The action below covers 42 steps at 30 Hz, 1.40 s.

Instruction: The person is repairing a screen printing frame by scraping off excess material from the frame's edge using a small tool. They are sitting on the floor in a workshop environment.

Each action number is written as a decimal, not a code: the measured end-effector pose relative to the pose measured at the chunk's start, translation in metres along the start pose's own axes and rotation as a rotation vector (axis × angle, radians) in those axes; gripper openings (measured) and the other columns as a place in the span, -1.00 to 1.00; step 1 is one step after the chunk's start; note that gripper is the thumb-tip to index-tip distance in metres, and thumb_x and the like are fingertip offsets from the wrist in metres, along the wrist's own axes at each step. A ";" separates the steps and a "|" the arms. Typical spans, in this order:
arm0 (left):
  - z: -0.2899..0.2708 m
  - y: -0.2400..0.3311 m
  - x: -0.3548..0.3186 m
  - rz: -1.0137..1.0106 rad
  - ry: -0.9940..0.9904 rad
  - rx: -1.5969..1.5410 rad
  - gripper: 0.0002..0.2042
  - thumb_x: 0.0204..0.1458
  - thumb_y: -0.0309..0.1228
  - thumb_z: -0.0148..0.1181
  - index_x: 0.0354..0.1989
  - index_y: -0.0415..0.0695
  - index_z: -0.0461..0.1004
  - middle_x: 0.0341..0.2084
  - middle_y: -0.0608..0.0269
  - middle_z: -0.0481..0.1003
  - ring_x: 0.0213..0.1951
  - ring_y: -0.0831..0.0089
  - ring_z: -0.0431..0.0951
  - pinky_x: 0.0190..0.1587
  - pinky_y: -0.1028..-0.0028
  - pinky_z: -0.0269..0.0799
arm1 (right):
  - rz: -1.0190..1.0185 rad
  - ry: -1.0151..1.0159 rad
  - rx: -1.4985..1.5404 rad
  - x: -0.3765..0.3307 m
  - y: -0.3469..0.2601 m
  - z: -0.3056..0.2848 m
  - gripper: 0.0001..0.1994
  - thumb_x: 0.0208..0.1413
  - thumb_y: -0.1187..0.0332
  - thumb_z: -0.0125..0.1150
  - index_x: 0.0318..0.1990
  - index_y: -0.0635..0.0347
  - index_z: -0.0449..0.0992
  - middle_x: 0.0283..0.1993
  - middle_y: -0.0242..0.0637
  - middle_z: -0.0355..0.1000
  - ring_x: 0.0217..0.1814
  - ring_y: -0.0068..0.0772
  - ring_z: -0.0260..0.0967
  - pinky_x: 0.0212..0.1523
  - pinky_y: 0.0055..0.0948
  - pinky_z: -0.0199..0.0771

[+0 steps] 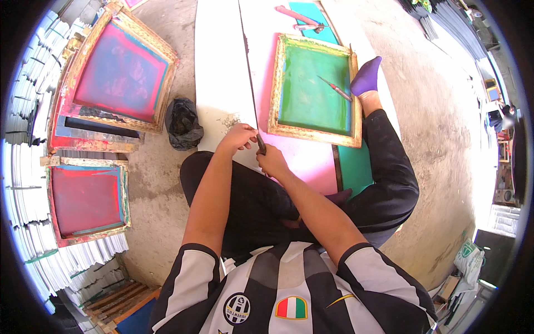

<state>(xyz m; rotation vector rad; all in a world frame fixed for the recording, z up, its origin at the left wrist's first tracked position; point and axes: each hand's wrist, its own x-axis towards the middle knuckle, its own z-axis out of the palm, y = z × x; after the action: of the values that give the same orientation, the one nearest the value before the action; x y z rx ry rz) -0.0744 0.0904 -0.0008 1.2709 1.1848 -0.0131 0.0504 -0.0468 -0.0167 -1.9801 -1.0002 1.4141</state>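
At frame centre our left hand [238, 137] and right hand [272, 161] both close around the near end of a long dark blade [251, 94] lying up the white sheet [219, 72]. The green-screened wooden frame [314, 92] crowds its right; bare floor [153, 178] opens lower left.

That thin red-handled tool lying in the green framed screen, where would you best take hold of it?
Grip the red-handled tool at its red handle, the thicker lower-right half, coming from above. It lies flat and slanted on the green screen, clear of the wooden frame, so fingers can probably pinch it across its width; the grey tip looks too thin.
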 end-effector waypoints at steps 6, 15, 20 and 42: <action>-0.014 -0.005 0.006 -0.058 0.088 -0.040 -0.71 0.23 -0.17 0.20 -0.16 -0.18 0.55 -0.37 0.27 0.57 -0.48 0.50 0.51 -0.48 0.43 0.31 | 0.065 -0.280 0.283 0.016 -0.011 0.000 -0.64 0.28 0.24 0.20 0.07 0.33 0.43 -0.25 -0.12 0.53 -0.30 -0.27 0.57 -0.33 -0.21 0.57; -0.014 -0.003 0.010 0.089 0.626 0.559 -0.76 0.15 -0.22 0.27 -0.24 -0.16 0.66 -0.31 0.08 0.63 -0.26 0.13 0.65 -0.17 0.17 0.55 | 0.117 -0.378 0.292 0.020 -0.010 -0.008 -0.44 0.33 0.16 0.16 0.39 0.23 0.28 -0.13 -0.23 0.55 -0.17 -0.34 0.56 -0.30 -0.23 0.54; 0.013 0.004 0.018 0.659 0.525 0.839 -0.79 0.06 -0.37 0.25 -0.15 0.02 0.70 -0.23 0.17 0.61 -0.13 0.08 0.59 -0.05 0.11 0.52 | 0.074 -0.290 0.362 0.000 0.011 -0.032 -0.64 0.29 0.23 0.17 0.12 0.28 0.44 -0.29 -0.27 0.52 -0.31 -0.40 0.51 -0.34 -0.29 0.49; 0.033 -0.007 0.041 0.798 0.567 1.188 -0.83 0.00 -0.43 0.18 -0.29 -0.02 0.68 -0.08 0.37 0.55 0.02 0.30 0.46 0.09 0.24 0.38 | 0.139 -0.217 0.488 -0.017 0.048 -0.067 -0.53 0.33 0.38 0.10 0.36 0.28 0.33 -0.17 -0.15 0.56 -0.20 -0.35 0.55 -0.10 -0.34 0.59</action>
<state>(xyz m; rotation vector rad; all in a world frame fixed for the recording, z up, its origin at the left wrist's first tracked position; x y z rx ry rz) -0.0379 0.0875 -0.0389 2.8849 1.0305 0.2845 0.1233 -0.0887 -0.0211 -1.5839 -0.5338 1.7782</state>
